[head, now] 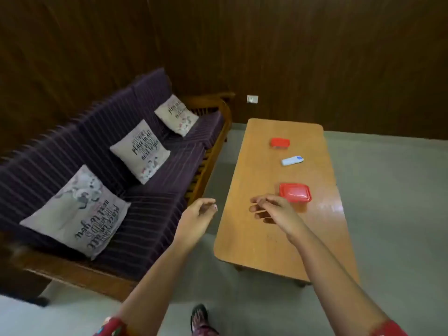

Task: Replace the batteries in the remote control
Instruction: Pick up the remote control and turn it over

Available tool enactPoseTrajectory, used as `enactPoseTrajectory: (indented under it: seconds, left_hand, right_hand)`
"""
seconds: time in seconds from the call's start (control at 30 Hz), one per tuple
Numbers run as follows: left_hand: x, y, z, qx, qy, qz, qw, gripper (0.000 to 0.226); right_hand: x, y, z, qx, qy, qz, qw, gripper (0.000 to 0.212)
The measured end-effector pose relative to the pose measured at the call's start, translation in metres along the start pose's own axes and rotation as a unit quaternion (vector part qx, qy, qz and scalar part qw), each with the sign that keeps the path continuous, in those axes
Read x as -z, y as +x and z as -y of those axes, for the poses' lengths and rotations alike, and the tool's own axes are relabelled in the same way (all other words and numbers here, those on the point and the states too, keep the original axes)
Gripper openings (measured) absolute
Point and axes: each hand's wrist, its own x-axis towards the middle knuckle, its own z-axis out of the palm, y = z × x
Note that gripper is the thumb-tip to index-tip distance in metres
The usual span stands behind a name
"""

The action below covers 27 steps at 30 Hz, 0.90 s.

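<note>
A white remote control (292,160) with a blue end lies flat on the wooden coffee table (257,229). A small red-lidded box (280,143) sits beyond it, and a larger red-lidded box (295,192) sits nearer me. My right hand (271,209) hovers over the table just left of the larger box, fingers loosely curled, holding nothing. My left hand (197,215) hangs off the table's left edge above the floor, fingers apart and empty. Both hands are well short of the remote.
A purple striped sofa (135,190) with a wooden frame and three printed cushions stands to the left of the table. Dark wood panelling (315,57) backs the room, with a white socket (252,99) low on it. My foot (200,316) stands on the grey floor.
</note>
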Motion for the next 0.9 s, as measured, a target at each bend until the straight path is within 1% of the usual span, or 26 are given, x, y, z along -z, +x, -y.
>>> enactPoseTrajectory:
  seconds: [0.13,0.27,0.4,0.53,0.6,0.7,0.9]
  left_hand:
    - [0.006,0.050,0.016,0.020,-0.052,0.016,0.998,0.024]
    - [0.036,0.121,0.033,0.047,-0.080,0.057,0.994,0.025]
    - [0.082,0.200,0.050,0.076,-0.060,0.104,0.990,0.023]
    - [0.123,0.275,0.061,0.084,-0.042,0.120,0.988,0.023]
    - [0.136,0.306,0.063,0.084,-0.039,0.125,0.988,0.019]
    - [0.143,0.348,0.060,0.085,-0.047,0.130,0.987,0.013]
    - [0.128,0.427,0.050,0.103,-0.033,0.173,0.979,0.016]
  right_hand:
    - [-0.024,0.044,-0.012,-0.040,0.032,-0.016,0.999,0.025]
    - [-0.061,0.110,-0.011,-0.074,0.073,-0.072,0.992,0.025]
    - [-0.105,0.175,0.000,-0.110,0.104,-0.120,0.981,0.024]
    - [-0.143,0.238,0.021,-0.138,0.101,-0.130,0.977,0.023]
    - [-0.156,0.267,0.031,-0.139,0.102,-0.121,0.978,0.024]
    - [-0.164,0.308,0.044,-0.141,0.105,-0.114,0.978,0.026]
    - [-0.150,0.379,0.050,-0.163,0.134,-0.134,0.968,0.026]
